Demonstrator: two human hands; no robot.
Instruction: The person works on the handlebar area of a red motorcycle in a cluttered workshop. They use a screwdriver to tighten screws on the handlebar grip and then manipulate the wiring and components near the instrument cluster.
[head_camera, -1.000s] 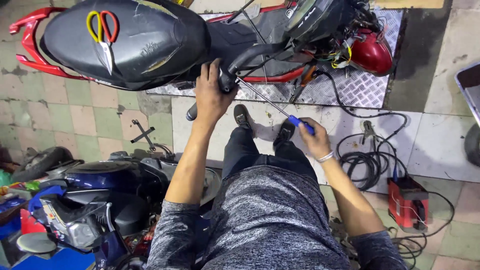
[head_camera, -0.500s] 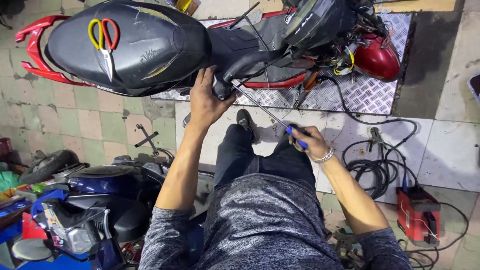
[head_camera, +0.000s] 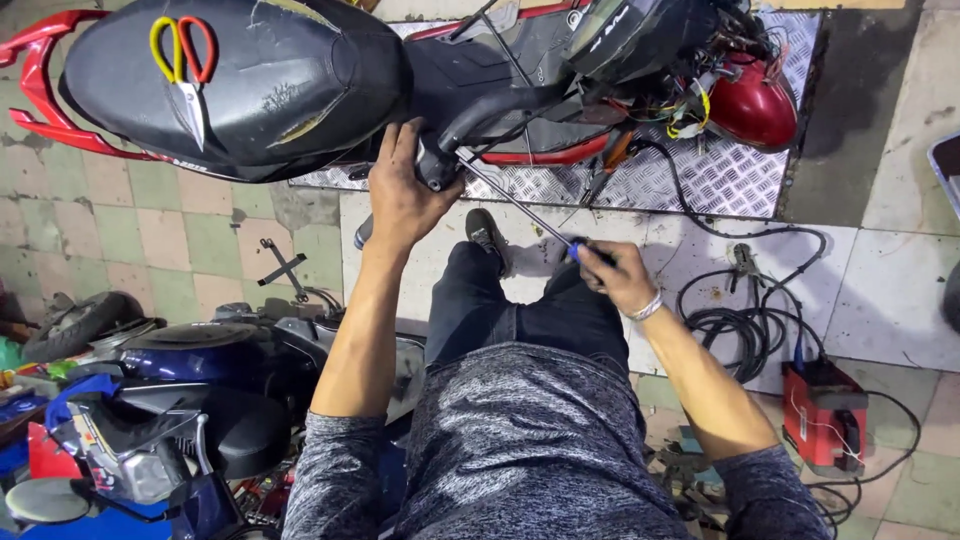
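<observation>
Screwdriver (head_camera: 520, 205) tip sits by handlebar end (head_camera: 437, 172); right hand (head_camera: 615, 278) grips it, left hand (head_camera: 402, 195) grips handlebar end. Tip could slip & poke fingers.

Around me the floor (head_camera: 150, 235) is showing worn square tiles in faded green and pink on one side, giving way to larger pale slabs (head_camera: 880, 300) on the other. A ribbed metal plate (head_camera: 720, 180) is lying across the tiles ahead of me. A coil of black cable (head_camera: 735, 330) is resting on the pale slabs beside a small red box (head_camera: 825, 415). A blue scooter (head_camera: 150, 400) is standing close by, and a loose tyre (head_camera: 75, 320) is lying near it. Even, dim light is falling over everything.
</observation>
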